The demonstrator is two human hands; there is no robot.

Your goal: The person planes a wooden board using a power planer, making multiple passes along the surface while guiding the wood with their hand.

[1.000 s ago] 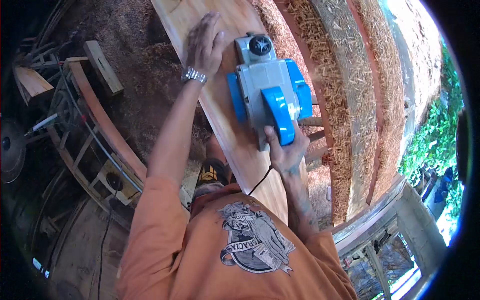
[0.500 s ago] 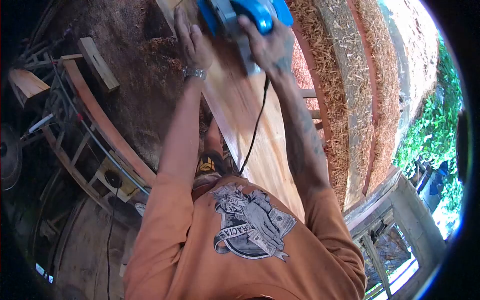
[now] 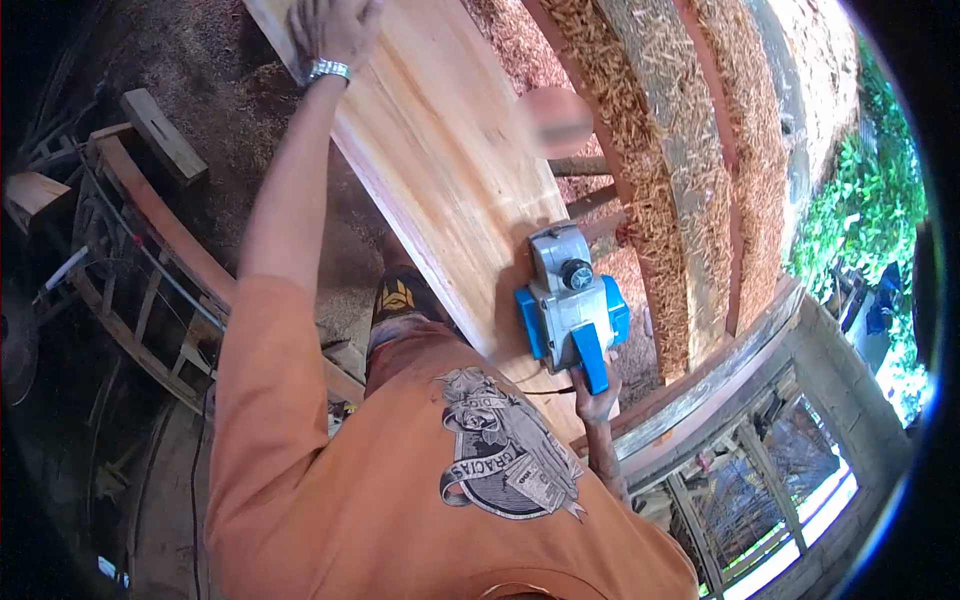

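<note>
A blue and grey electric planer (image 3: 572, 300) sits on the near right part of a long pale wooden board (image 3: 440, 150). My right hand (image 3: 600, 393) is wrapped round its blue rear handle, and most of the fingers are hidden behind the tool. A dark cord trails from the planer toward my shirt. At the board's far left edge, my left hand (image 3: 335, 30) lies on the wood with its fingers apart. A metal-band watch (image 3: 328, 70) is on that wrist. The fingertips reach close to the top of the view.
Curved timbers (image 3: 690, 190) heaped with wood shavings run along the right. On the left are a curved wooden piece (image 3: 165, 210), a short block (image 3: 165, 135) and a cluttered frame. Shavings cover the ground (image 3: 230, 60). A wooden frame with openings (image 3: 760, 470) stands at lower right.
The planer has come back along the board from its far end toward my body, with my right hand on it. My left hand has shifted up and left in view.
</note>
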